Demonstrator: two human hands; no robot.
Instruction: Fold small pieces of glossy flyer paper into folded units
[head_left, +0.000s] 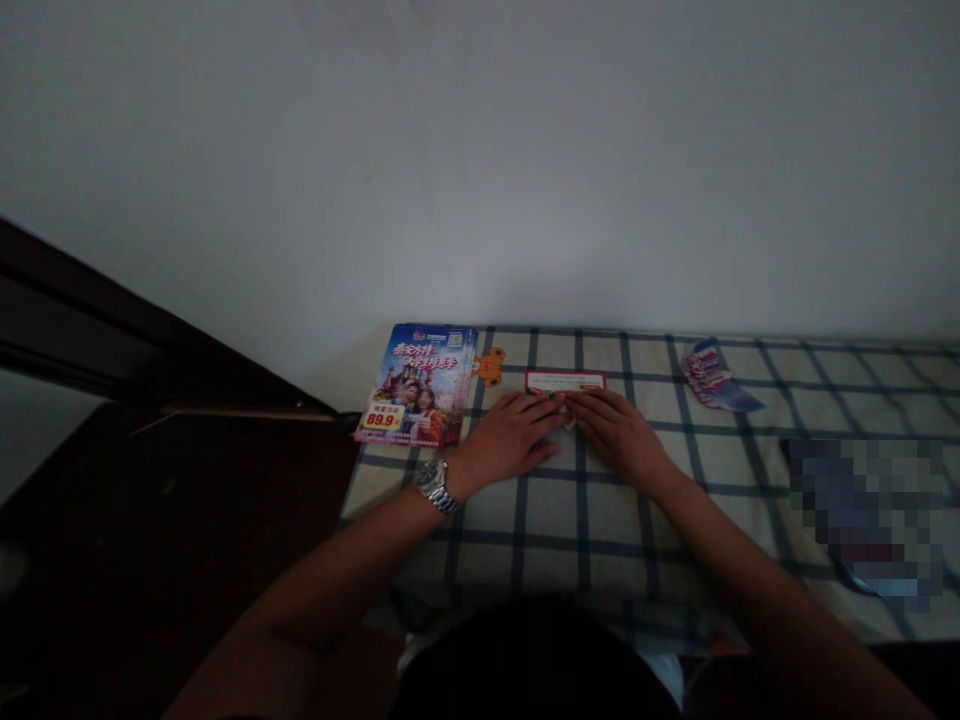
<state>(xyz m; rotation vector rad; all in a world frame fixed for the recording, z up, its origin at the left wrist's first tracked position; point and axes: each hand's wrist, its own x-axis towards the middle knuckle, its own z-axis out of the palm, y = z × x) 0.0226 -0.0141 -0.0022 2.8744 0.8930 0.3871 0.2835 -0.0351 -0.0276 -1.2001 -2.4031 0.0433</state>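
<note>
A small sheet of paper with a red border and a white panel (566,381) lies on the checked cloth, partly covered by my fingers. My left hand (510,438), with a metal wristwatch (436,486) at the wrist, rests flat on its near edge, fingers stretched out and thumb apart. From the other side, my right hand (619,432) lays its stretched fingers on the same paper; its thumb is hidden. The fingertips of both hands nearly meet. Left of them sits a stack of printed flyers (416,385), blue at the top and pink at the bottom.
A folded blue and pink paper piece (716,378) lies at the back right. An orange bear-shaped item (490,367) is beside the flyers. A blurred-out, pixelated object (862,525) lies at the right. The checked cloth (487,545) reaches the white wall (480,160); dark floor shows at left.
</note>
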